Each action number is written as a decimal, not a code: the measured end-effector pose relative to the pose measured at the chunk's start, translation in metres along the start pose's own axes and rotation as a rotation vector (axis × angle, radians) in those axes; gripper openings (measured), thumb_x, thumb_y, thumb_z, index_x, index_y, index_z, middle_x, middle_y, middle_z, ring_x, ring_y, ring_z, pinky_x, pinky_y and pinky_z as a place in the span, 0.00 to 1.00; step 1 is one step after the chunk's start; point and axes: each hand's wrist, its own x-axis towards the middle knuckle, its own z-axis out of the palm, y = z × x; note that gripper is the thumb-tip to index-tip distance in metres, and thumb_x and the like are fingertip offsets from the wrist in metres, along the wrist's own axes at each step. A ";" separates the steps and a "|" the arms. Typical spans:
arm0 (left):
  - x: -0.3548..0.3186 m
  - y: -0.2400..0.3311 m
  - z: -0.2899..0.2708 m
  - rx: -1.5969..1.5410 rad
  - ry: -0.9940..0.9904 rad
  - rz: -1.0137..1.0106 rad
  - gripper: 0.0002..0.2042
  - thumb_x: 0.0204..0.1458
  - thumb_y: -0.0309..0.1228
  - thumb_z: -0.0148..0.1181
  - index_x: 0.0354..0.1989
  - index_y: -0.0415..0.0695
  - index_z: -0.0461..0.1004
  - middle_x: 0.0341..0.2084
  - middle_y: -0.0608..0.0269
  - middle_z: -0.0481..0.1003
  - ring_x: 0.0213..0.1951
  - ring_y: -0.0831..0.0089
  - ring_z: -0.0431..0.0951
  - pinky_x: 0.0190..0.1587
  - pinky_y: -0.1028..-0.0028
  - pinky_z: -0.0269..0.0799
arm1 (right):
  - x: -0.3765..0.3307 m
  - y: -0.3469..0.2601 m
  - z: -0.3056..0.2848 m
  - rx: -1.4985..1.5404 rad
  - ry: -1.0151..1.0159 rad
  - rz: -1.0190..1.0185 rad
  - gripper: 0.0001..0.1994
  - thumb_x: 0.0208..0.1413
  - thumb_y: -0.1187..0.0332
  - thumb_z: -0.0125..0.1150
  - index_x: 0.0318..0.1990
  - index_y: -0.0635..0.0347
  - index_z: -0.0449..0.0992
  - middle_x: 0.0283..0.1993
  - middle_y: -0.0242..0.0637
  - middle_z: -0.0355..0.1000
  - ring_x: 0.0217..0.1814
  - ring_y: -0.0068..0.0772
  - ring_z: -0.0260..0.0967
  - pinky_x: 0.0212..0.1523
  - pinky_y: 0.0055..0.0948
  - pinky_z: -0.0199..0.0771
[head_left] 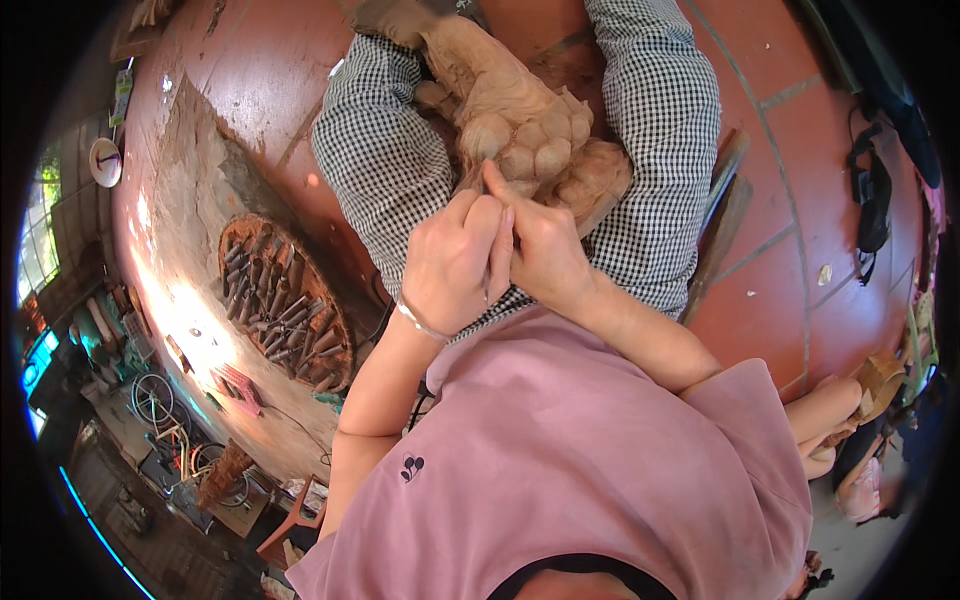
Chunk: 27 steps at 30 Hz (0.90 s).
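Observation:
A carved brown wooden piece (520,125) with a cluster of rounded, ball-like shapes lies between my knees, on checked trousers. My left hand (455,260) is closed in a fist at its near edge, a thin bracelet round the wrist. A slim dark tip shows just below that fist; what it belongs to is hidden. Pressed against the left hand, my right hand (548,245) has its fingers curled, with one finger reaching up to the rounded shapes. Whatever lies between the two hands I cannot make out.
To the left, an oval basket (347,365) full of carving tools (275,300) rests on a long wooden slab (185,150). Wooden strips (725,215) lie right of my leg on the red tiles. A black strap (872,200) is further right. A bicycle (175,420) stands far left.

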 end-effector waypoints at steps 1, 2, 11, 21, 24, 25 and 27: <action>0.002 0.003 -0.003 0.036 -0.031 0.004 0.07 0.56 0.25 0.58 0.28 0.39 0.68 0.22 0.54 0.68 0.22 0.54 0.73 0.24 0.62 0.69 | 0.000 0.000 -0.001 0.006 0.040 0.014 0.29 0.54 0.75 0.60 0.65 0.74 0.65 0.28 0.52 0.75 0.28 0.52 0.77 0.29 0.43 0.77; 0.005 0.003 -0.004 -0.031 0.004 0.034 0.06 0.56 0.23 0.58 0.28 0.38 0.68 0.21 0.53 0.67 0.22 0.54 0.72 0.23 0.62 0.68 | 0.002 -0.003 -0.002 0.017 0.077 0.025 0.29 0.54 0.75 0.60 0.65 0.74 0.65 0.27 0.52 0.75 0.28 0.52 0.77 0.29 0.43 0.77; 0.003 -0.008 -0.004 -0.152 0.016 -0.007 0.05 0.56 0.19 0.56 0.28 0.37 0.69 0.20 0.53 0.67 0.22 0.55 0.71 0.23 0.62 0.66 | 0.001 -0.001 0.005 0.030 -0.004 0.017 0.30 0.53 0.74 0.64 0.64 0.75 0.65 0.26 0.50 0.75 0.25 0.50 0.77 0.26 0.42 0.77; 0.004 -0.004 -0.009 -0.135 -0.021 -0.037 0.04 0.56 0.18 0.55 0.29 0.36 0.70 0.20 0.54 0.67 0.22 0.58 0.70 0.25 0.64 0.65 | -0.001 0.007 0.017 0.027 0.104 -0.023 0.31 0.52 0.74 0.64 0.64 0.76 0.64 0.23 0.47 0.74 0.22 0.47 0.76 0.23 0.40 0.76; 0.009 0.000 -0.005 -0.160 0.007 -0.003 0.05 0.57 0.17 0.54 0.28 0.34 0.70 0.19 0.55 0.67 0.21 0.63 0.67 0.25 0.67 0.62 | 0.000 0.008 0.012 0.056 0.131 -0.043 0.31 0.52 0.74 0.65 0.64 0.75 0.65 0.21 0.45 0.74 0.20 0.46 0.75 0.22 0.40 0.76; 0.011 -0.004 -0.003 -0.169 0.019 -0.005 0.05 0.57 0.18 0.55 0.28 0.35 0.70 0.20 0.55 0.67 0.21 0.61 0.68 0.24 0.65 0.63 | 0.005 0.013 0.012 0.032 0.159 -0.036 0.31 0.51 0.73 0.65 0.64 0.75 0.65 0.21 0.44 0.74 0.20 0.45 0.75 0.21 0.39 0.76; 0.014 -0.013 0.008 -0.202 0.044 0.002 0.06 0.56 0.19 0.56 0.28 0.37 0.69 0.21 0.54 0.67 0.21 0.57 0.69 0.23 0.62 0.64 | 0.007 0.018 0.011 -0.033 0.180 -0.054 0.31 0.51 0.72 0.66 0.63 0.74 0.66 0.20 0.43 0.74 0.20 0.43 0.75 0.21 0.38 0.76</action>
